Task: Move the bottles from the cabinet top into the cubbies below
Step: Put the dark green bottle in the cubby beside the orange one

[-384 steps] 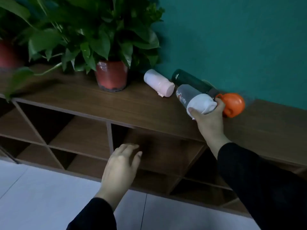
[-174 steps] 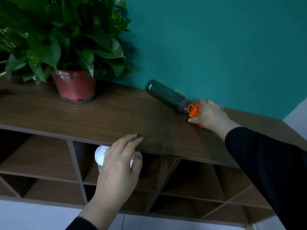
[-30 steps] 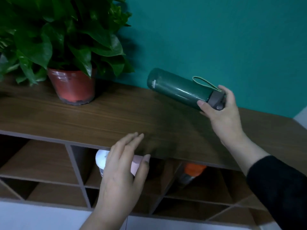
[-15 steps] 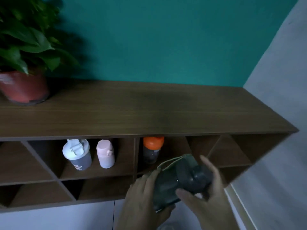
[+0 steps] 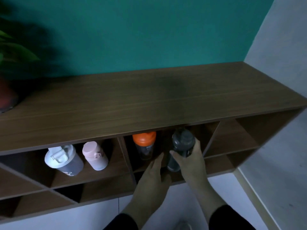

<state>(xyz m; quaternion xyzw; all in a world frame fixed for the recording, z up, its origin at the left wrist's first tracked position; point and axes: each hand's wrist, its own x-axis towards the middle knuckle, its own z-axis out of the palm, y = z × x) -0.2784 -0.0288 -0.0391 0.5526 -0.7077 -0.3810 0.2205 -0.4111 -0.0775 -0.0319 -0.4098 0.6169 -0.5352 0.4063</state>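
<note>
We're down at the cubbies now, and our right hand (image 5: 191, 159) has its fingers wrapped round the upper body of the dark green bottle (image 5: 180, 148), standing it upright in the same cubby as the orange-capped bottle (image 5: 144, 145), just to that bottle's right. Its base looks to be at or very near the cubby floor, though the shadow there won't let us call contact for sure. Our left hand (image 5: 152, 178) is flat and loose, fingers stretched out toward the gap between the two bottles, gripping nothing; the fingertips sit close to the green bottle's lower half, and we can't tell whether they touch it. Over in the next cubby to the left, the white-lidded shaker (image 5: 62, 161) and the pink bottle (image 5: 95, 156) stand side by side, already stowed. And look at the cabinet top (image 5: 149, 100): no bottle in sight on it, only the plant pot (image 5: 5, 100) at the far left edge of the view. So by our reckoning three are home and this is the last one going in; what's left is to settle it square and let go.
</note>
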